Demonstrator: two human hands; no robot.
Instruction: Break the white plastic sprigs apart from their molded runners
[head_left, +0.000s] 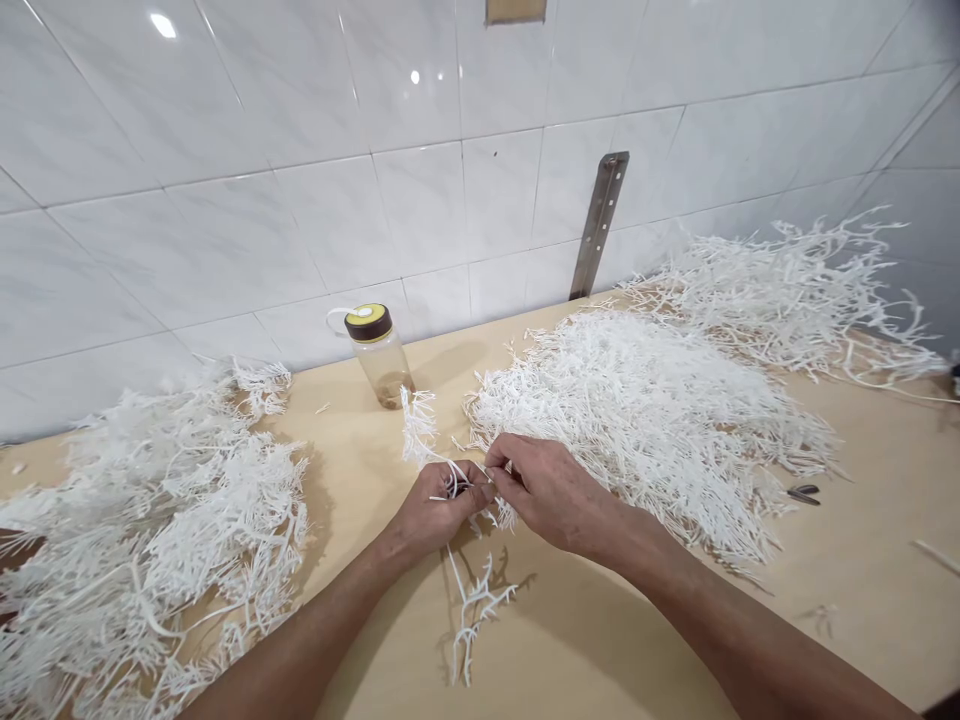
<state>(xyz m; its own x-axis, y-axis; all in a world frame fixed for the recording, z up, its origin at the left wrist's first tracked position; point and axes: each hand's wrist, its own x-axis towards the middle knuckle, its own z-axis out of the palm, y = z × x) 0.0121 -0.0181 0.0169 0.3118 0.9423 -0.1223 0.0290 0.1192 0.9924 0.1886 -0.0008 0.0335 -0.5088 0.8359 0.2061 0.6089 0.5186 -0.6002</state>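
My left hand (433, 508) is closed around the stems of white branched sprigs over the middle of the table. One bushy sprig tip (418, 422) rises above the fingers. A thin white branched sprig (474, 605) hangs down below the hand, its stem running up to the grip. Beside it, my right hand (546, 492) pinches a thin white strand near my left thumb, the fingertips of both hands almost meeting. What lies between the fingers is partly hidden. A large heap of white sprigs (645, 400) lies just behind and right of my right hand.
More sprigs lie in a left heap (202, 510) and a far right heap (795, 290). A yellow-lidded bottle (382, 365) and a metal bracket (598, 228) stand near the tiled wall. A dark small tool (804, 494) lies right. Another person's fingers (16, 555) show at the left edge.
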